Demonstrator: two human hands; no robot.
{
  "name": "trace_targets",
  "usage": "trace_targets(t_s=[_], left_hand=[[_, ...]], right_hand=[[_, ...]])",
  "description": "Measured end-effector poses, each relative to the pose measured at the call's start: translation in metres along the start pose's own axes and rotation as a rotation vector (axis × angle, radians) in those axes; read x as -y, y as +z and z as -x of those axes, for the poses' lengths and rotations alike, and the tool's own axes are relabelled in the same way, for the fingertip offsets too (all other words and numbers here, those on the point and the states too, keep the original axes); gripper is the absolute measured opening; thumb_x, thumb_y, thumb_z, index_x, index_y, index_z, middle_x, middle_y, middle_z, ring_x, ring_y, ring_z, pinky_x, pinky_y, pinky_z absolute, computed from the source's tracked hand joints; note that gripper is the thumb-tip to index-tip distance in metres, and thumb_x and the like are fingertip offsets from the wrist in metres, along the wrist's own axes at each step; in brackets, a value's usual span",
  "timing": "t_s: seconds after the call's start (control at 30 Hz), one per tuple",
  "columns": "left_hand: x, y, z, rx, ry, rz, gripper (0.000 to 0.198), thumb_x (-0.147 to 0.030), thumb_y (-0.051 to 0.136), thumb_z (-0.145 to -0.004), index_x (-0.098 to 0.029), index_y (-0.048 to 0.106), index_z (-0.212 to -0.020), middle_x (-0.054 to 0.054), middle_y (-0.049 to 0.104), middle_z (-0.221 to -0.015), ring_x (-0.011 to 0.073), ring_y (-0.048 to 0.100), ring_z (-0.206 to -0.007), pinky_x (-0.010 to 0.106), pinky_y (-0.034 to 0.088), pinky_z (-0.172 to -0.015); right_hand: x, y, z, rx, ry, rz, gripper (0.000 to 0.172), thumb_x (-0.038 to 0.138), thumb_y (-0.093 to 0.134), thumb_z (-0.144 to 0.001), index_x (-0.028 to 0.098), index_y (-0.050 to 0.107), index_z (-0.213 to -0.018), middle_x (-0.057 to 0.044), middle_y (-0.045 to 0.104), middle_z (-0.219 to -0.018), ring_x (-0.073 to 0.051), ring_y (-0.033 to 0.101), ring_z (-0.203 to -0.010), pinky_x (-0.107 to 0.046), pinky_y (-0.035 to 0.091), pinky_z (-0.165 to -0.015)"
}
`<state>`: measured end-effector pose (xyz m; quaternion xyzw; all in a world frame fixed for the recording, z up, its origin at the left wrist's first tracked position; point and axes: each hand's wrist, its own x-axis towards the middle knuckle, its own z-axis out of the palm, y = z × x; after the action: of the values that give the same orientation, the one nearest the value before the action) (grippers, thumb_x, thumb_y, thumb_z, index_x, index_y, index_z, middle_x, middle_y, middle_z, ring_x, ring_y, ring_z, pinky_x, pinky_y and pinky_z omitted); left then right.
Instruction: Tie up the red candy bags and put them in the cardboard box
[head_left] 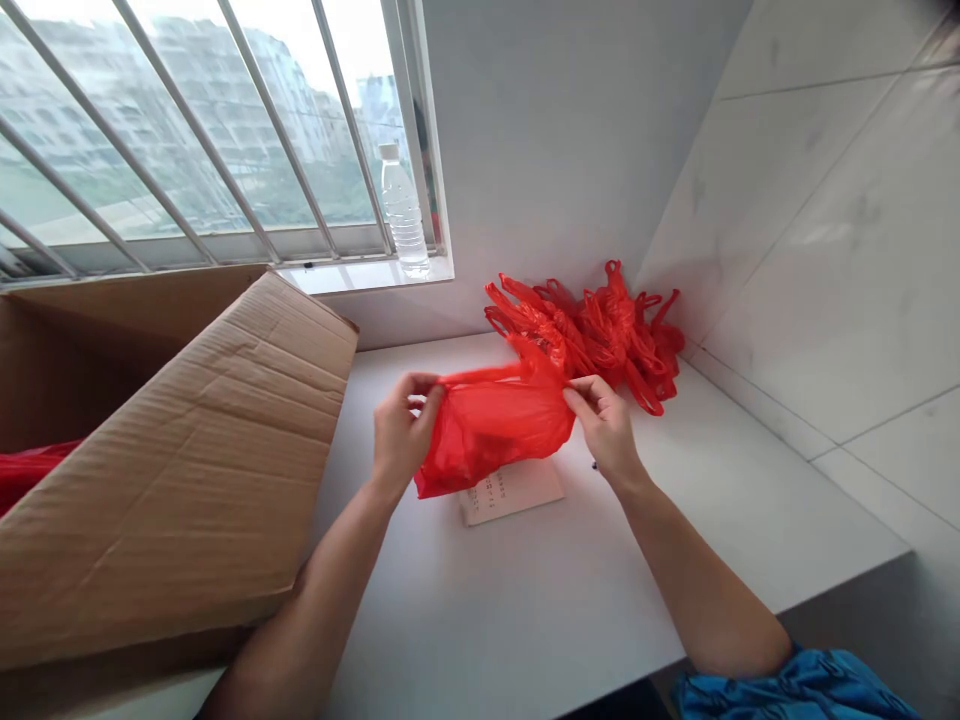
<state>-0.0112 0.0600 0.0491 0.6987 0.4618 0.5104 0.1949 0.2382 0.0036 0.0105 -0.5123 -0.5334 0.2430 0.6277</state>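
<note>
A thin red plastic bag [502,425] is stretched between my two hands above the white table. My left hand [405,425] pinches its upper left edge between thumb and fingers. At the bag's upper right edge, my right hand [604,420] pinches the plastic in the same way. Under the bag lies a pale booklet [514,492] with printed characters, partly covered by the bag. Behind my right hand a heap of crumpled red plastic bags [592,325] rests against the wall.
A large open cardboard box [225,420] stands on the left, with red material [34,470] inside it. On the sill of the barred window stands a clear water bottle [403,215]. The white table [480,610] meets a tiled wall [832,230] on the right.
</note>
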Motion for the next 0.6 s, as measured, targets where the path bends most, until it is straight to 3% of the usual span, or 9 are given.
trace_targets(t_s=[0.07, 0.17, 0.27, 0.33, 0.43, 0.53, 0.6], left_hand=[[-0.002, -0.006, -0.009, -0.067, -0.011, 0.141, 0.018, -0.031, 0.059, -0.09, -0.02, 0.06, -0.104, 0.002, 0.065, -0.091, 0.0159, 0.063, -0.086, 0.027, 0.051, -0.075], [-0.009, -0.013, -0.01, 0.045, 0.129, 0.21, 0.033, -0.02, 0.057, -0.087, -0.023, 0.056, -0.119, 0.003, 0.063, -0.1, 0.0171, 0.061, -0.097, 0.034, 0.049, -0.092], [-0.022, -0.017, 0.0, 0.22, 0.233, 0.168, 0.022, -0.011, 0.051, -0.083, -0.022, 0.065, -0.096, 0.004, 0.058, -0.098, 0.0185, 0.057, -0.099, 0.036, 0.046, -0.097], [-0.031, -0.018, 0.006, 0.257, 0.251, 0.207, 0.018, -0.009, 0.048, -0.081, -0.02, 0.062, -0.074, 0.005, 0.057, -0.094, 0.0191, 0.057, -0.096, 0.036, 0.047, -0.094], [-0.039, -0.022, 0.011, 0.302, 0.227, 0.333, 0.02, -0.011, 0.044, -0.079, -0.018, 0.054, -0.063, 0.007, 0.062, -0.096, 0.021, 0.059, -0.092, 0.036, 0.048, -0.088], [-0.04, -0.028, 0.011, 0.456, 0.155, 0.383, 0.019, -0.015, 0.038, -0.077, -0.018, 0.051, -0.063, 0.007, 0.067, -0.082, 0.0197, 0.06, -0.074, 0.033, 0.047, -0.07], [-0.039, -0.029, 0.012, 0.588, 0.116, 0.249, 0.024, -0.019, 0.036, -0.081, -0.018, 0.055, -0.066, 0.003, 0.062, -0.064, 0.0167, 0.055, -0.058, 0.029, 0.041, -0.059]], right_hand=[[-0.001, -0.011, -0.007, -0.025, 0.049, -0.055, 0.017, 0.039, 0.059, -0.092, 0.022, 0.061, -0.093, -0.002, 0.065, -0.087, -0.018, 0.061, -0.078, -0.031, 0.05, -0.072], [0.006, -0.018, -0.009, -0.03, -0.026, 0.019, 0.017, 0.035, 0.062, -0.09, 0.022, 0.06, -0.101, -0.004, 0.066, -0.099, -0.02, 0.063, -0.087, -0.034, 0.051, -0.076], [0.028, -0.015, -0.004, -0.159, -0.302, 0.145, 0.026, 0.027, 0.064, -0.088, 0.024, 0.058, -0.113, -0.007, 0.064, -0.114, -0.023, 0.062, -0.101, -0.039, 0.052, -0.084], [0.047, -0.008, 0.001, -0.133, -0.494, 0.172, 0.026, 0.022, 0.062, -0.09, 0.025, 0.058, -0.116, -0.007, 0.064, -0.112, -0.022, 0.062, -0.1, -0.038, 0.052, -0.084], [0.067, 0.008, 0.003, 0.207, -0.541, 0.222, 0.019, 0.02, 0.052, -0.097, 0.025, 0.059, -0.113, -0.004, 0.068, -0.103, -0.019, 0.064, -0.093, -0.034, 0.051, -0.08], [0.07, 0.02, -0.004, 0.597, -0.324, 0.485, 0.02, 0.022, 0.045, -0.101, 0.021, 0.063, -0.091, -0.002, 0.066, -0.081, -0.017, 0.063, -0.075, -0.03, 0.046, -0.068], [0.065, 0.02, -0.01, 0.772, -0.159, 0.686, 0.012, 0.021, 0.056, -0.095, 0.02, 0.063, -0.084, -0.002, 0.065, -0.076, -0.017, 0.061, -0.07, -0.028, 0.042, -0.061]])
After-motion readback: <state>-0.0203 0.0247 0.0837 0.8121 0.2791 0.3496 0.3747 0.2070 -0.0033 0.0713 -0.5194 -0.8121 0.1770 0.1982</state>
